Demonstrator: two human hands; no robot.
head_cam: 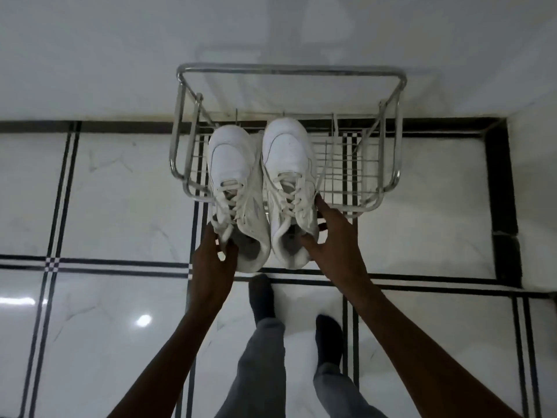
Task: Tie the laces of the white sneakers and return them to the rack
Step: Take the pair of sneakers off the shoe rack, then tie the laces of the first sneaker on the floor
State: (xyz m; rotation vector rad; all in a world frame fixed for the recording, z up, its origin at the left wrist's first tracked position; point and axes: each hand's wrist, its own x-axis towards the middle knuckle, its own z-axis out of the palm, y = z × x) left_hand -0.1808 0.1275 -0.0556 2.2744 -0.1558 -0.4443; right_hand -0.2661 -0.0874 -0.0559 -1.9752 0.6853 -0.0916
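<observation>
Two white sneakers lie side by side, toes pointing away from me, over the left half of a chrome wire rack [355, 164]. The left sneaker [232, 173] has loose laces and its heel hangs past the rack's front edge. My left hand [215, 260] grips that heel and tongue area. The right sneaker [291, 176] also shows untied laces. My right hand [334, 236] holds it at the heel collar, thumb inside the opening and fingers along its outer side.
The rack stands against a white wall [120, 55] on a glossy white tiled floor [120, 206] with black stripe lines. My feet in dark socks [262, 297] and grey trousers are just below the shoes. A wall corner rises at the right.
</observation>
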